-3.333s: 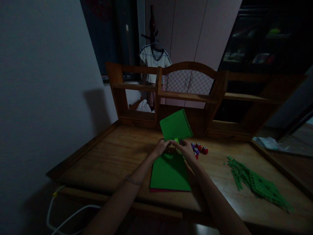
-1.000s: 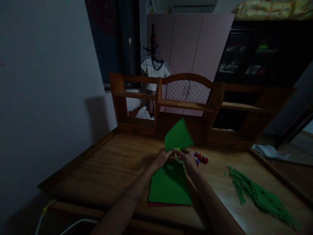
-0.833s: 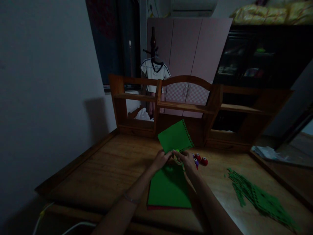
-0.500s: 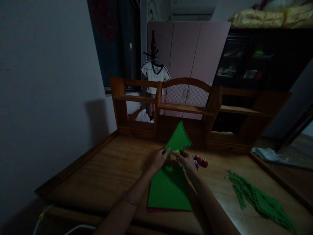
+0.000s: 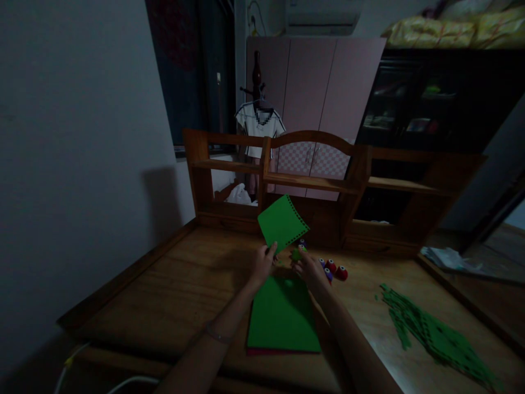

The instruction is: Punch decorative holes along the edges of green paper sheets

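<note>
My left hand (image 5: 264, 265) pinches the lower corner of a green sheet (image 5: 281, 221), thumb on its face. The sheet is held up at a tilt, and a row of small dark holes runs along its right edge. Just right of the sheet and apart from it, my right hand (image 5: 308, 268) is closed around a small green object (image 5: 297, 254), partly hidden by the fingers. Under both hands lies a green stack of sheets (image 5: 283, 323) with a red layer at its bottom edge.
Several small red and purple round objects (image 5: 342, 272) stand right of my right hand. Farther right, a heap of hole-edged green strips (image 5: 438, 334) lies on the wooden table (image 5: 184, 290). A wooden shelf unit (image 5: 314, 179) borders the far side, a wall (image 5: 94, 137) the left.
The green sheet has moved left and turned to show more of its face. My right hand has drawn away from the sheet's edge, with the small green object in its fingers.
</note>
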Demonstrator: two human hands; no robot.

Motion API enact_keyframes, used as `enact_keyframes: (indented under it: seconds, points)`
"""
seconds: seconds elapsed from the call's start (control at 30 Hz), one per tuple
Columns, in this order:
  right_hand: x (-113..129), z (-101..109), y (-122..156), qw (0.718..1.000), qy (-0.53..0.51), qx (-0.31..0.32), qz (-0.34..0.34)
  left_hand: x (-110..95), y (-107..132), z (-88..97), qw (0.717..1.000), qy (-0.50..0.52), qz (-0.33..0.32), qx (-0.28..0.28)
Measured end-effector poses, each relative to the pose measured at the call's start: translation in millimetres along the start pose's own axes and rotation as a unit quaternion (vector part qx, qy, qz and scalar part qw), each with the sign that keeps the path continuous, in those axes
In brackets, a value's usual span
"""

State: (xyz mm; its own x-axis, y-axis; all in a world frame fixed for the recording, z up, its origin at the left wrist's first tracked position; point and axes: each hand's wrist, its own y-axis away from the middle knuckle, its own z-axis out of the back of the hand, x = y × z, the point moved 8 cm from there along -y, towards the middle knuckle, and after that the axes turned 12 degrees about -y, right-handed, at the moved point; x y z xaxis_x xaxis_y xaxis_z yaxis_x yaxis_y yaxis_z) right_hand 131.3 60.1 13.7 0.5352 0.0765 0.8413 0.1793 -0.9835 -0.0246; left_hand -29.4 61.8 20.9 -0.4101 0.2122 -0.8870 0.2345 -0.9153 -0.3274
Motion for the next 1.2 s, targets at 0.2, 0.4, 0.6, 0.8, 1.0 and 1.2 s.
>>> enact_keyframes:
  seconds: [0.2, 0.4, 0.6, 0.8, 1.0, 1.2]
  points:
    - [-6.6, 11.1, -9.7, 0.989, -0.133, 0.014, -0.058, -0.9, 0.8, -1.2, 1.000, 0.022, 0.002, 0.009]
    - [-4.6, 19.1, -9.6, 0.977, -0.200, 0.019, -0.067, -0.2, 1.1, -0.1, 1.000, 0.005, 0.005, 0.003]
    - [-5.6, 19.5, -8.4, 0.979, -0.190, 0.013, -0.070, 1.7, 0.8, 0.1, 1.000, -0.004, 0.005, -0.001]
    - [-6.8, 16.6, -8.3, 0.970, -0.229, 0.018, -0.086, 2.8, 0.6, -1.4, 1.000, 0.006, -0.001, 0.003]
    - [-6.6, 16.4, -7.1, 0.974, -0.201, 0.011, -0.100, 4.5, 0.2, -1.8, 1.000, 0.008, 0.007, 0.002]
    - [-4.1, 7.6, -4.1, 0.980, -0.162, 0.027, -0.109, 2.0, -0.3, -1.8, 1.000, 0.003, 0.006, 0.005]
